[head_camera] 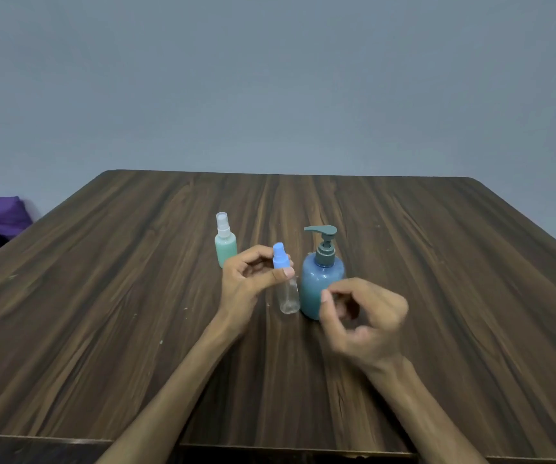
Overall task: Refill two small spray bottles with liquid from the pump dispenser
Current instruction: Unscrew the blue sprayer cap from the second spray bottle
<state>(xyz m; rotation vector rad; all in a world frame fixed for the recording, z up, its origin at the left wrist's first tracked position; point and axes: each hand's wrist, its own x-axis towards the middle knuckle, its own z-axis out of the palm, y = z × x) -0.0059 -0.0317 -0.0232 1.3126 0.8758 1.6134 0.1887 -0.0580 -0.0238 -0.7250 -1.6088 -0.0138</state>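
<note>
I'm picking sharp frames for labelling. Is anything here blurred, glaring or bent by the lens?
Head view: right hand smeared by motion blur; left hand and clear spray bottle sharper; lighting dim and even, no glare; table edges splay from the wide angle.

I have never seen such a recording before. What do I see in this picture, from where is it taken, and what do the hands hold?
No machine is here: a person works with bare hands, filmed by one camera worn on the head, looking forward and down. On the wooden table stand a blue pump dispenser and a small spray bottle with green liquid. The left hand pinches a clear spray bottle with a blue cap near its neck; it looks empty. The right hand holds nothing, its fingers curled loosely in front of the dispenser; it is slightly blurred.
</note>
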